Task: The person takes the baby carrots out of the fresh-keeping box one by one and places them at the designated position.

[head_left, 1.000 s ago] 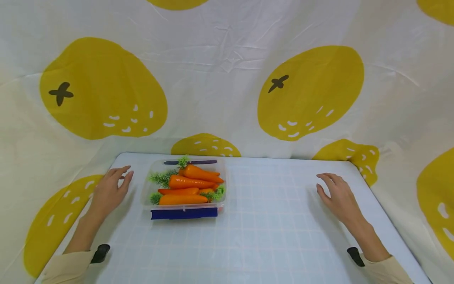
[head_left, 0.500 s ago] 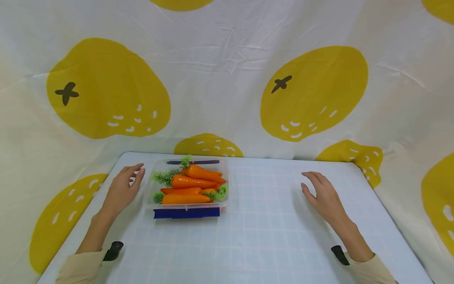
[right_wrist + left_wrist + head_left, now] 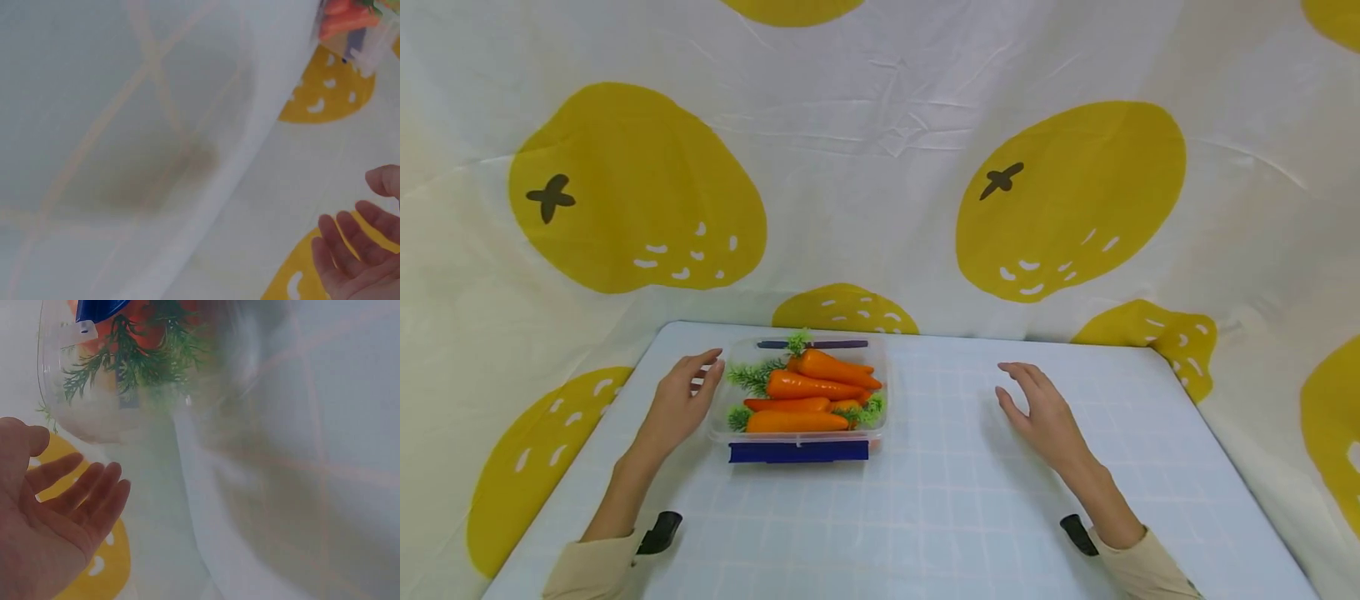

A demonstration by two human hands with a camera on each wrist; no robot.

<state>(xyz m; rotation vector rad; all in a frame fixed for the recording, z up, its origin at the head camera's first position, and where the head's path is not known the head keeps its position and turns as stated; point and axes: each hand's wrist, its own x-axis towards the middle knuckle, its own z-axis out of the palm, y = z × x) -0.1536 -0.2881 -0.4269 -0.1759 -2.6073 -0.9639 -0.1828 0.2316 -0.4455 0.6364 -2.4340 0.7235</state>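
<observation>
A clear plastic box [image 3: 722, 421] with blue clasps stands left of the middle of the table, and several orange carrots [image 3: 808, 386] with green tops lie in it. Close to the box's left side is my left hand [image 3: 679, 404], fingers loosely bent, holding nothing. The left wrist view shows that hand [image 3: 69, 506] beside the box wall [image 3: 56, 394], with a gap between them. My right hand [image 3: 1045, 417] hovers over the table to the right of the box, relaxed and holding nothing. In the right wrist view its fingers [image 3: 353, 240] are spread a little.
The white table [image 3: 925, 517] has a faint grid pattern. Behind it and at its sides hangs a pale cloth [image 3: 865, 208] printed with big yellow fruit. A black band [image 3: 660, 533] is at the left wrist and another black band [image 3: 1078, 535] at the right.
Both hands have moved inward over the table, the left one rightward to the box and the right one leftward. The view has shifted slightly; the box stays where it stood.
</observation>
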